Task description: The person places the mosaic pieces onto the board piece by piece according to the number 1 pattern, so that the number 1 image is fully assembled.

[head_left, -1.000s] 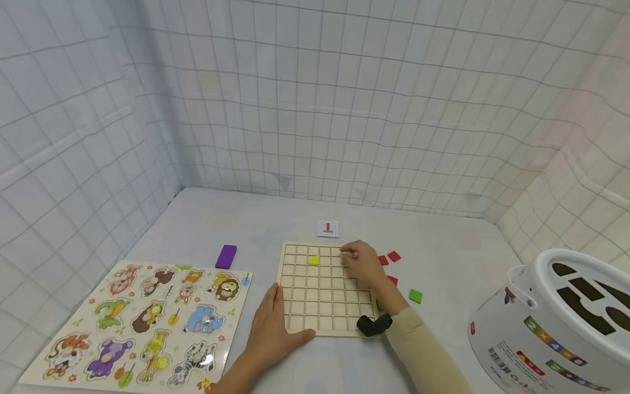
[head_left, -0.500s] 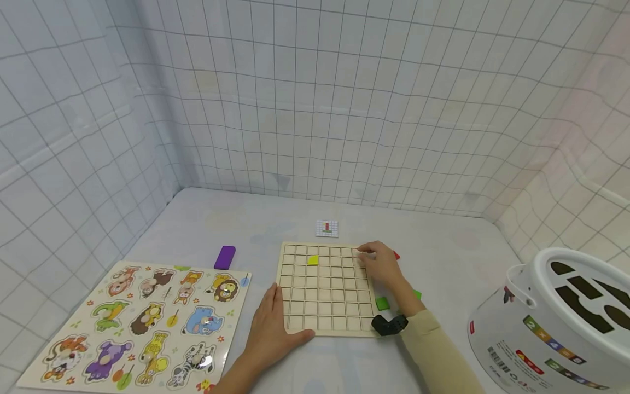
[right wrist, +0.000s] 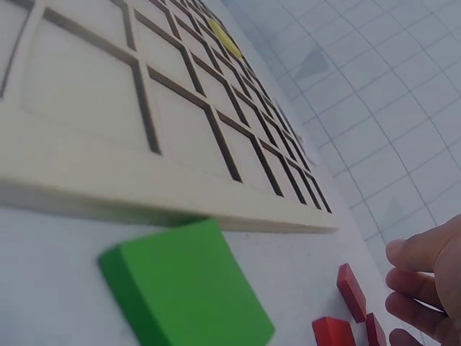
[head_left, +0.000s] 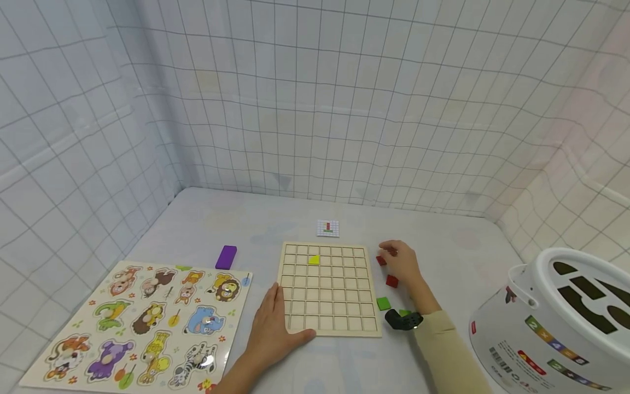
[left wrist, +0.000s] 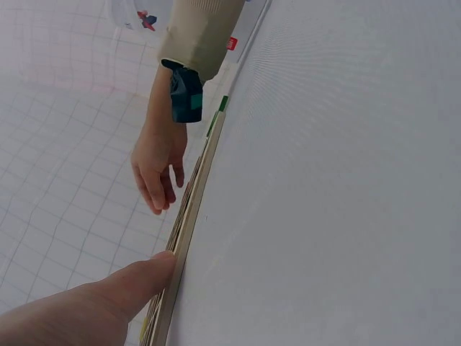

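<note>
Touching square-celled wooden board point(head_left: 326, 295) at left and near edges with straight-fingered left hand point(head_left: 269, 329) — hovering beside flat red tiles point(head_left: 392, 281) with loosely unclosed right hand point(head_left: 404, 266).

The left hand point(head_left: 272, 328) touches the wooden grid board point(head_left: 327, 296), which holds a yellow piece point(head_left: 314, 260). The right hand point(head_left: 404, 265) is at red tiles point(head_left: 391, 281).

Grid board point(head_left: 326, 295) lay on bench point(head_left: 351, 364), card point(head_left: 327, 229) behind, animal puzzle point(head_left: 171, 302) left, loose tiles point(head_left: 391, 281) right, bucket point(head_left: 551, 334) farther right; one piece point(head_left: 314, 260) in board cell.
</note>
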Demonstrator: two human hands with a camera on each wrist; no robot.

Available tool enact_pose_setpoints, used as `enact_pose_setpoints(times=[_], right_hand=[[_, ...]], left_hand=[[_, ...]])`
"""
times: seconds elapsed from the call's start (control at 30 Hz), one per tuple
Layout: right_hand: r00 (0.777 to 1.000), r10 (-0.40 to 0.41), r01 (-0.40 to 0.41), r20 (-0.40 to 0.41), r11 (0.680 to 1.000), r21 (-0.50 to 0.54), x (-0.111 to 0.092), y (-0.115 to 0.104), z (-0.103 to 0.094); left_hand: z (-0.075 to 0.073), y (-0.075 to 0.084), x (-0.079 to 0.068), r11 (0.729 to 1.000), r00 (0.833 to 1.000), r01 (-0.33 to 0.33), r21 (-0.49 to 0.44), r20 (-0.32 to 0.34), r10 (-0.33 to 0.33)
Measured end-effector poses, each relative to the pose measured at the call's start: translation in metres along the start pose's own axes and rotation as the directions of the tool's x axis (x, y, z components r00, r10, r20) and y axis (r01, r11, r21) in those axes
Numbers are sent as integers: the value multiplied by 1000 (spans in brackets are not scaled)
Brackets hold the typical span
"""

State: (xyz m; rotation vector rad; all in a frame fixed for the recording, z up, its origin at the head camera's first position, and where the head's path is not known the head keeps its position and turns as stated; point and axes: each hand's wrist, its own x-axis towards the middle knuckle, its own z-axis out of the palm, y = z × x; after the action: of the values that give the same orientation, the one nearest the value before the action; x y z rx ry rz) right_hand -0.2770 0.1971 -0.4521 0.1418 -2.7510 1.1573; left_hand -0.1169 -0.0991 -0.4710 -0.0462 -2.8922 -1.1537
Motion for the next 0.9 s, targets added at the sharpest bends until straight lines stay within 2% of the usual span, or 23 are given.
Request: enact_pose_setpoints(times=[0.2,0.33,0.5,0.9], right_hand=[[995,66,-66,-69,998,-2,0,10,-8],[990,120,-122,-69,992,-14,1,18,-10],[993,105,-107,-49,993,-46,1,25,-10],[997,66,-70,-36,991,-114,0,26,-10]], left_hand=[[1,1,0,1000,1000,-7,2,-6,7],[0,2,-1,1000,1000,-4,3,-1,4],[0,1,-1,1000,1000,-3,4,-2,3],[1,0,0,1000,1000,6,5,3,-6]])
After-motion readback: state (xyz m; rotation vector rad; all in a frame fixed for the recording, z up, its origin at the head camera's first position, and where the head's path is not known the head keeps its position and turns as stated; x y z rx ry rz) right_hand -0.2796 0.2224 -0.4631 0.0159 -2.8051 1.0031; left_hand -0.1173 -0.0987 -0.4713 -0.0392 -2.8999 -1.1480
